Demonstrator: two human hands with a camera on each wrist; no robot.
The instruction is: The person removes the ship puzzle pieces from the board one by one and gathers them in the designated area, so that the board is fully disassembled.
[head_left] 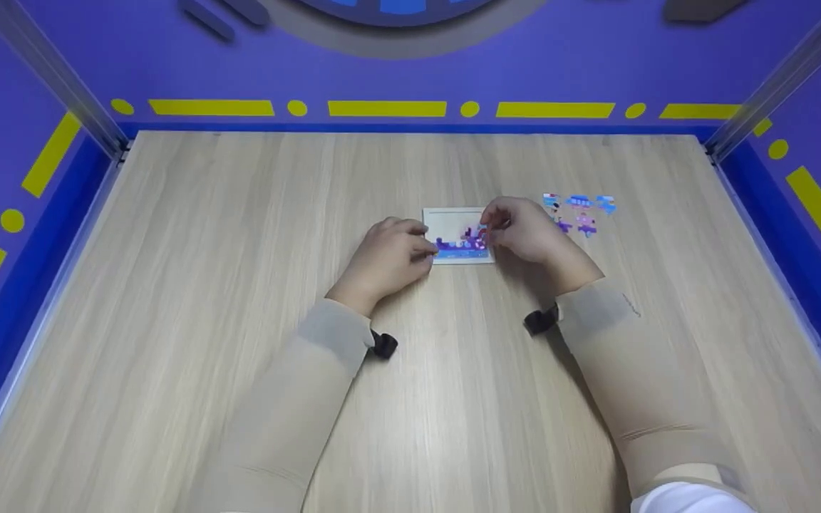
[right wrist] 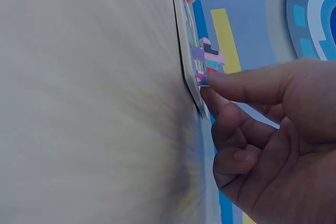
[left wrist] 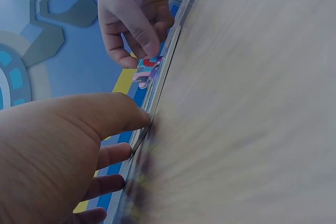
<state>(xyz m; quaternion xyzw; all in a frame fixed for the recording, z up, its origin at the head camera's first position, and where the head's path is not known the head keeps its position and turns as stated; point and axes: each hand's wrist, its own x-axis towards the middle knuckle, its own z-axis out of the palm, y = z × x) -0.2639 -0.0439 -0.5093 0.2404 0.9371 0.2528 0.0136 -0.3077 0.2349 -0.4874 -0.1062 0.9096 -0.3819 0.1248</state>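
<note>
A shallow white puzzle tray (head_left: 450, 219) lies on the table, with joined purple and blue jigsaw pieces (head_left: 459, 253) along its near side. My left hand (head_left: 390, 258) rests at the tray's left edge, its thumb and fingers touching the rim and fairly straight. Over the tray's right side, my right hand (head_left: 527, 231) pinches a jigsaw piece (right wrist: 212, 63) between thumb and index finger. That piece, pink, light blue and red, stands tilted up from the tray in both wrist views. The fingertips partly cover it.
Several loose jigsaw pieces (head_left: 581, 202) lie on the wooden table (head_left: 239, 214), to the right of the tray beyond my right hand. Purple-blue panels (head_left: 396, 78) with yellow marks wall the table at the back and both sides.
</note>
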